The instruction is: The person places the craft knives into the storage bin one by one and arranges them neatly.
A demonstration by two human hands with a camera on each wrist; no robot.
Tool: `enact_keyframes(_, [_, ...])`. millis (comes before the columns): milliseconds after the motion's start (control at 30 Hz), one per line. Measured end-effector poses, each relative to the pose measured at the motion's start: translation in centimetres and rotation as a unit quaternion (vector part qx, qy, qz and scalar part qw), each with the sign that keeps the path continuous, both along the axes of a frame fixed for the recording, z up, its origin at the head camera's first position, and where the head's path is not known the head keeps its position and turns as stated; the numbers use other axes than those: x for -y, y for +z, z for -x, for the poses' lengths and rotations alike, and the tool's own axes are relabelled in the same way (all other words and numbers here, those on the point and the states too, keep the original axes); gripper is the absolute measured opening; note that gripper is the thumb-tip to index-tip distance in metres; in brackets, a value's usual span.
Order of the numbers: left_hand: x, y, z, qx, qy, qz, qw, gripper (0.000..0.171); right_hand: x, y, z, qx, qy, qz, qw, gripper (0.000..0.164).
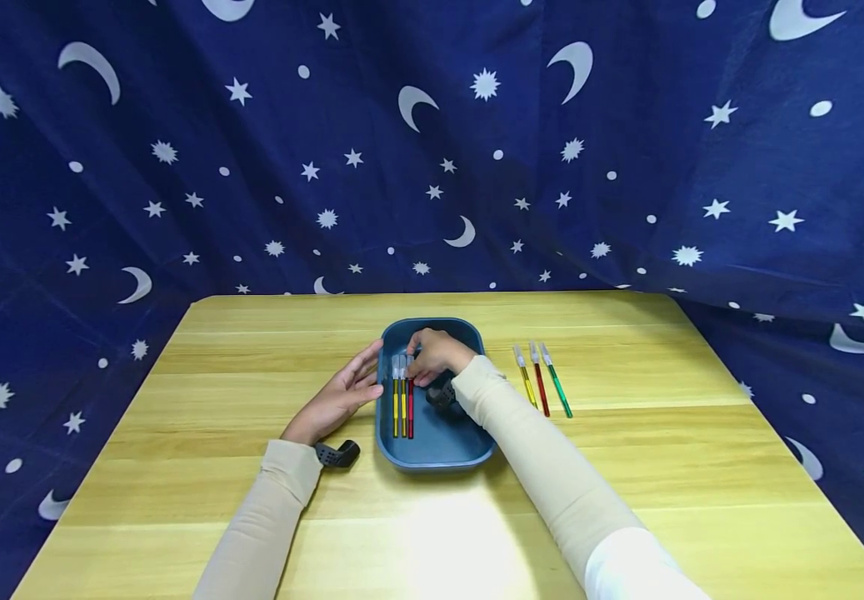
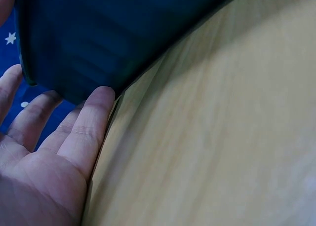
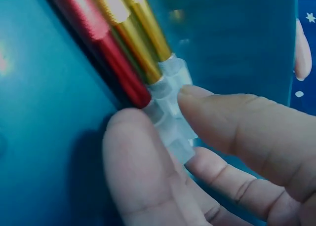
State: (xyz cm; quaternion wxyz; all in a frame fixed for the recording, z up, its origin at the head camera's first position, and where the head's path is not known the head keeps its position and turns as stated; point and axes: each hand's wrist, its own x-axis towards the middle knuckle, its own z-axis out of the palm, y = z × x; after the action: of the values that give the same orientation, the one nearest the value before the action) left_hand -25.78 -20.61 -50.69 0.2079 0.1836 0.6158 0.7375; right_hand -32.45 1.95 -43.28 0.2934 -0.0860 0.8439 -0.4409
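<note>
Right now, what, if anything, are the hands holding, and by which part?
The right hand appears to pinch the slim shiny red pen by its clear cap; the left hand only touches the rounded blue tray.

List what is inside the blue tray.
Two yellow pens and a red pen lie side by side, right hand at their caps. In the head view, that hand, its wrist camera and sleeve hide part of the tray floor.

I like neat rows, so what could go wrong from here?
The right hand, at the red tool in the tray, might nudge the two yellow tools close beside it out of line. The left hand, fingers at the tray's side, could shift it by pushing.
</note>
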Motion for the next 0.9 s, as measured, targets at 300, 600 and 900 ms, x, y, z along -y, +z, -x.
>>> enact_keyframes(300, [-0.1,0.1,0.0,-0.001,0.001,0.001,1.0000,0.084,-0.9,1.0,-0.2,-0.007,0.007,-0.001,1.000,0.035])
enact_keyframes(600, [-0.1,0.0,-0.1,-0.004,0.001,0.003,1.0000,0.084,-2.4,1.9,-0.5,-0.045,0.057,0.028,0.997,0.042])
enact_keyframes(900, [0.0,-0.3,0.0,-0.001,0.008,0.017,0.9998,0.083,-4.7,2.5,-0.8,-0.110,0.137,0.062,0.982,0.046])
